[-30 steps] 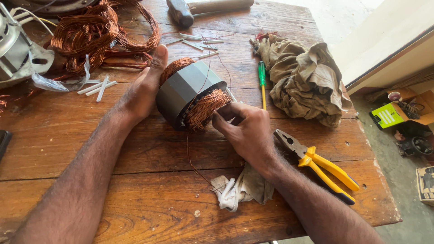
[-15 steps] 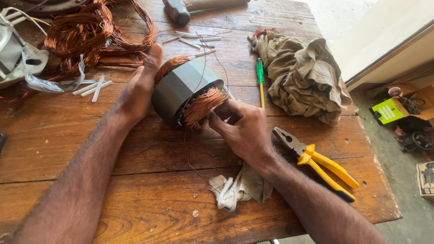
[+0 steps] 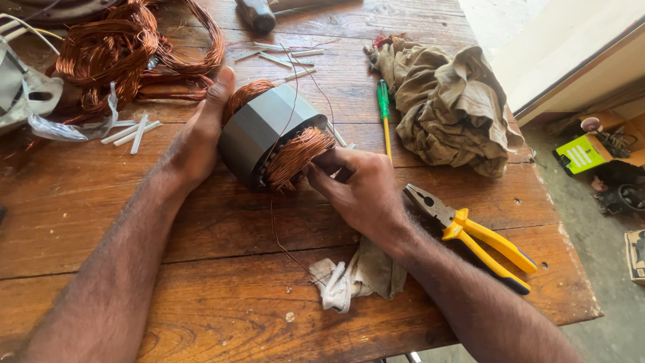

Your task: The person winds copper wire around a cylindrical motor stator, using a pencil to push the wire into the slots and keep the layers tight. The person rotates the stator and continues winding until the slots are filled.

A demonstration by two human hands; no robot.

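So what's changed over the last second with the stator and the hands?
Very little. The right hand has kept its fingers at the copper winding on the stator's near end, shifting only slightly. The left hand still steadies the stator from the far side. Nothing was picked up or let go. The pliers, screwdriver and rag lie where they were on the table.

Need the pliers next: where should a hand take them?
Likely by the yellow handles, from the table's right edge. The pliers lie flat, jaws pointing up-left beside the right hand, handles splayed toward that edge, with nothing on them.
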